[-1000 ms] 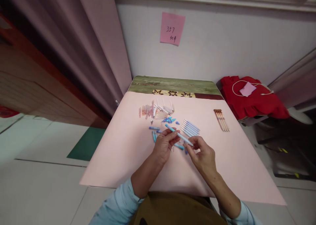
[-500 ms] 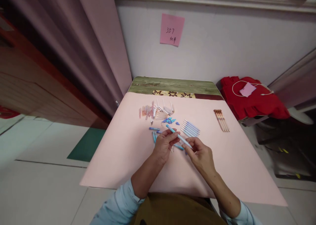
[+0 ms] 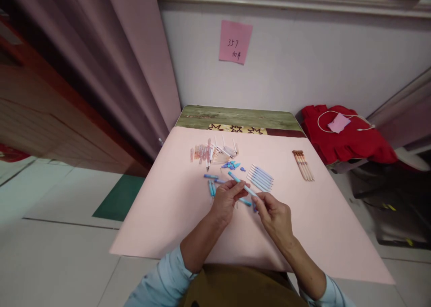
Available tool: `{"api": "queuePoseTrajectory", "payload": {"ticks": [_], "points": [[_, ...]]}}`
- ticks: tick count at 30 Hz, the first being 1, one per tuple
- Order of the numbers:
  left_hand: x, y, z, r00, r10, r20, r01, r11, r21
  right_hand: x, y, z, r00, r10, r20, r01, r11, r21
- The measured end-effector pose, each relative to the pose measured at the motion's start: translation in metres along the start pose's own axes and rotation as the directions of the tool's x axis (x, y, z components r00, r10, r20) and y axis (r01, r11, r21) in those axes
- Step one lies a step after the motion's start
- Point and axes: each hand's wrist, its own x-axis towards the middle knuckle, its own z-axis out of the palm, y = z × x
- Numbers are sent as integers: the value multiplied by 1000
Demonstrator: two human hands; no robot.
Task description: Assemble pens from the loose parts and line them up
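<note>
firstly, pink sheet [image 3: 161,208]: extended both sides of the pen row [image 3: 261,178], near edge well apart. item: slim pen [image 3: 250,190], pale blue, turquoise-ended, was finger-pinched by left hand [image 3: 228,200] and right hand [image 3: 275,212], row's near-left side.

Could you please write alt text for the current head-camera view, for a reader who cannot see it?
A person's left hand and right hand hold a light-blue pen over a pink sheet. Small blue parts and a row of blue pens lie just beyond, with brown-topped, pen-shaped items farther right.
</note>
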Motion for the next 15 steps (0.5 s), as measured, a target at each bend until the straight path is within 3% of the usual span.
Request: {"api": "queuePoseTrajectory", "payload": {"ticks": [3, 5, 7, 9, 11, 13, 15], "points": [[-3, 4, 2, 1000, 13, 14, -13, 999, 39, 1, -4, -1, 967, 165, 196, -222, 921, 321], [-5, 6, 3, 999, 2, 40, -4, 999, 42, 4, -7, -1, 890, 262, 373, -429, 758, 491], [-6, 9, 4, 998, -5, 61, 2, 999, 38, 6, -9, -2, 784, 305, 541, -602, 584, 544], [-7, 9, 4, 998, -2, 59, 0, 999, 43, 7, -9, -1, 736, 294, 609, -657, 527, 539], [-6, 8, 3, 999, 5, 35, -7, 998, 58, 8, -9, 0, 800, 257, 542, -569, 613, 549], [-6, 5, 2, 1000, 20, -2, -19, 997, 74, 7, -7, 3, 896, 212, 390, -406, 748, 526], [-5, 2, 1, 999, 33, -38, -29, 995, 99, 5, -5, 5, 950, 184, 253, -282, 853, 440]]}}
